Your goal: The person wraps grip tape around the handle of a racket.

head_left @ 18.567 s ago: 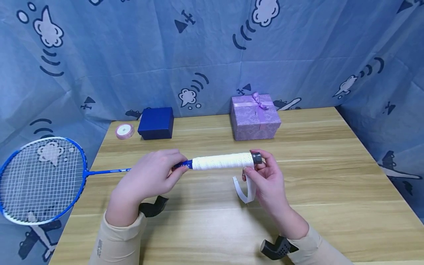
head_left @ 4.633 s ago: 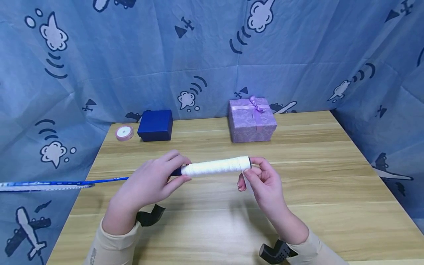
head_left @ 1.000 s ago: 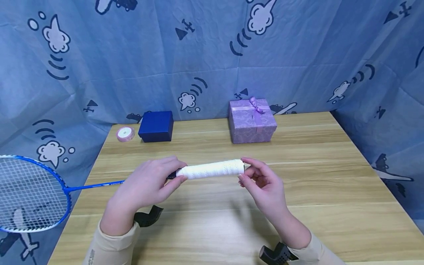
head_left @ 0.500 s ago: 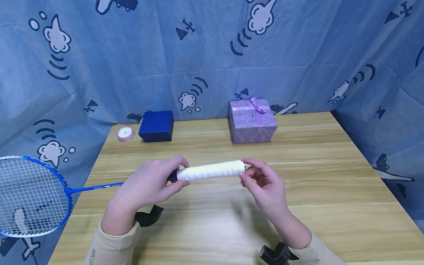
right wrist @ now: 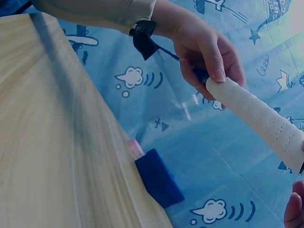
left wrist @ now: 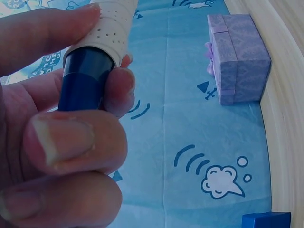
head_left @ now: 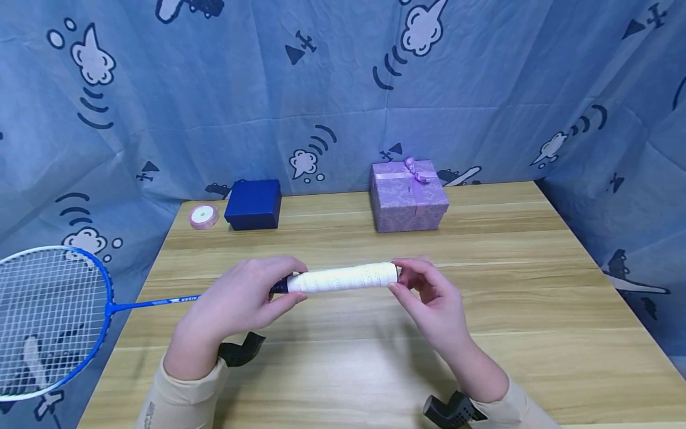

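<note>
A blue and white badminton racket (head_left: 152, 302) is held level above the table, its strung head off the left edge. White perforated grip tape (head_left: 343, 278) covers its handle in overlapping turns. My left hand (head_left: 241, 295) grips the dark blue cone (left wrist: 83, 80) above the handle, its thumb on the tape edge in the left wrist view. My right hand (head_left: 436, 304) pinches the butt end of the handle between thumb and fingers. A thin dark rim shows at the butt. No loose tape tail shows; the right fingers hide part of that end.
At the back of the wooden table (head_left: 498, 250) stand a dark blue box (head_left: 253, 205) and a purple gift box (head_left: 409, 199) with a ribbon bow. A pink ribbon spool (head_left: 203, 217) lies left of the blue box. A blue patterned cloth (head_left: 225, 89) hangs behind.
Earlier a loose tape strip hung from my right fingers and the black butt was bare; now tape covers the handle nearly to its end. The racket has turned about its length, just now slightly.
</note>
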Demonstrator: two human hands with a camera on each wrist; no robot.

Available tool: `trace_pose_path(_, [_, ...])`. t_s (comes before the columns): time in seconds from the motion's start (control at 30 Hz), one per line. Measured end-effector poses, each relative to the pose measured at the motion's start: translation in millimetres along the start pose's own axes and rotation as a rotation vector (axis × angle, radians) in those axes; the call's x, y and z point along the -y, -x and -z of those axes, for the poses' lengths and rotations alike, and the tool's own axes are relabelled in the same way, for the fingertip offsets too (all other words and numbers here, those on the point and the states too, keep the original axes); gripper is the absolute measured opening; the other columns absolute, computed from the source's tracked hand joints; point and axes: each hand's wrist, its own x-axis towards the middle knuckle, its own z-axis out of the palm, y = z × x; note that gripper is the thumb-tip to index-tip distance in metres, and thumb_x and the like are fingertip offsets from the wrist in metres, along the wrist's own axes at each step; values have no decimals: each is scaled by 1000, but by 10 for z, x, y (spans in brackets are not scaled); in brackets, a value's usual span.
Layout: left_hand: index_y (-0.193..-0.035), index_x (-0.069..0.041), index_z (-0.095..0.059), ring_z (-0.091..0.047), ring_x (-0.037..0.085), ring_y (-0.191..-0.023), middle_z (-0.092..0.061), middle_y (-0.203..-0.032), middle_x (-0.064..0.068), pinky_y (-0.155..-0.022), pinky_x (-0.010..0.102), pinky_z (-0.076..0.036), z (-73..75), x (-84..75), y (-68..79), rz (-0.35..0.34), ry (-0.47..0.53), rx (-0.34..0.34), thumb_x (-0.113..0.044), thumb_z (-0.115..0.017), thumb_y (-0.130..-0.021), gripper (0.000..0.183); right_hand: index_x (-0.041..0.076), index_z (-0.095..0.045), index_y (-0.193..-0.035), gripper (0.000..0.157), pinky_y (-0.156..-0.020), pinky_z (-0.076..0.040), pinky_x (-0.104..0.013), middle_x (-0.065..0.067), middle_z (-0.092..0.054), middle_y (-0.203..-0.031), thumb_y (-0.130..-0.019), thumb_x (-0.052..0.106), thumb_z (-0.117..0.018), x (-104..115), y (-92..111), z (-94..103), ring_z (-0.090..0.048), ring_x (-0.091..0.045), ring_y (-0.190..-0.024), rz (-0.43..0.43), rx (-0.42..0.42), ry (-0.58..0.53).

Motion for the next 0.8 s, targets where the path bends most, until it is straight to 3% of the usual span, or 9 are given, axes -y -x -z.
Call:
trace_pose_path(0.23, [-111, -23, -68, -46, 0, -62, -53, -79, -16, -57, 22, -42, -5, -10, -14, -12, 0, 13, -36, -73, -98, 19, -16, -65, -118, 40, -84, -58, -24, -19, -62, -122, -80, -29, -66, -16, -28, 29, -64, -21, -109, 98, 52, -61])
trace_pose_path(0.43, [-110, -22, -68, -45, -1, -59, -52, -77, -17, -55, 21, -41, -3, -16, -29, -13, 12, 30, -36, -71, -99, 18, -15, -68, -115, 36, -84, -58, -24, -24, -65, -121, -81, -29, -66, -36, -40, 51, -67, -23, -109, 154, 94, -91])
trace_pose_path(0.8, [-109, -22, -68, -45, -1, -60, -51, -76, -17, -56, 22, -41, -31, -27, -64, -20, -2, 45, -37, -70, -99, 18, -10, -71, -107, 36, -91, -57, -25, -31, -60, -120, -79, -32, -63, -53, -49, 135, -64, -26, -115, 162, 176, -60])
